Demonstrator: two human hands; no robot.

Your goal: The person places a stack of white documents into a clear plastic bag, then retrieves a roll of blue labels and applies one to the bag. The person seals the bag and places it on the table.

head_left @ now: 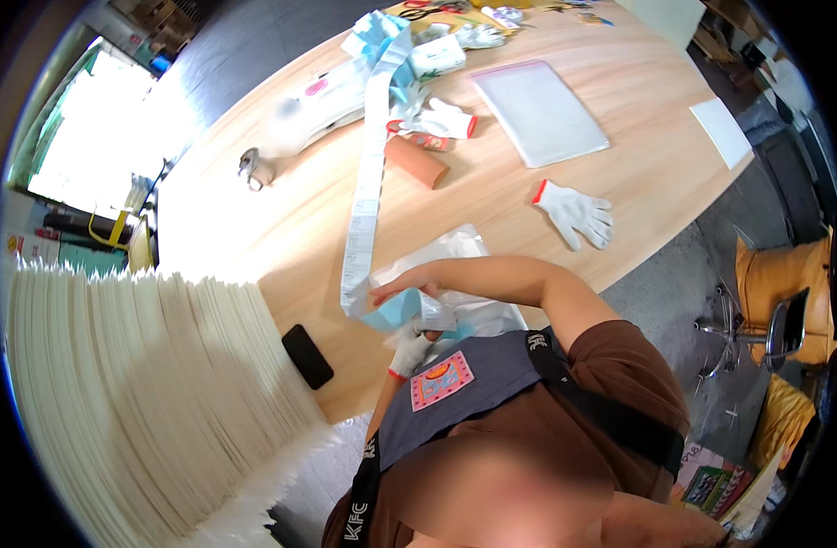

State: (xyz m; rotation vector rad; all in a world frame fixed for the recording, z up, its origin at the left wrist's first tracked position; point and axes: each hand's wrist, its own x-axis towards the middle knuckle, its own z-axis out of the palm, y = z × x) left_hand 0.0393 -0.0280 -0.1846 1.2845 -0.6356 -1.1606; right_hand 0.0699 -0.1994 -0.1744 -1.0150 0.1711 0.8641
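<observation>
A long label strip, white in front and light blue behind, runs down the table and loops under my hands. My right hand is bare, its fingers on the strip at the loop, fingertips partly hidden. Below it, my left hand wears a white glove with bare fingertips and is closed on the strip near the table edge. Beneath both hands lies a clear plastic bag, partly covered by my right forearm.
A tall stack of white sheets stands at the left beside a black phone. Farther up lie a brown cardboard tube, a tape roll, a white glove and a stack of clear plastic sleeves.
</observation>
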